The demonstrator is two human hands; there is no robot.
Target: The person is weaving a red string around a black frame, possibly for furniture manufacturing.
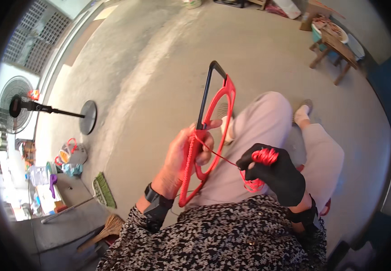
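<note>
My bare left hand (177, 151) is closed around a long red and black loop-shaped frame (230, 90), which stands tilted above my lap. Red cord is wound in tight turns along the near left side of this frame. From there a taut strand of cord (222, 157) runs across to my right hand (281, 176). That hand wears a black glove and grips a bundle of the same red cord (265, 156), with loose loops hanging below the fingers. The frame's exact kind I cannot make out.
A standing fan (87, 117) is at the left, near a grey bag (74, 153) and a green-bristled broom (104, 189). A straw brush (110, 228) lies lower left. At the far right stand a wooden stool (337, 47) and a filled basin (317, 32).
</note>
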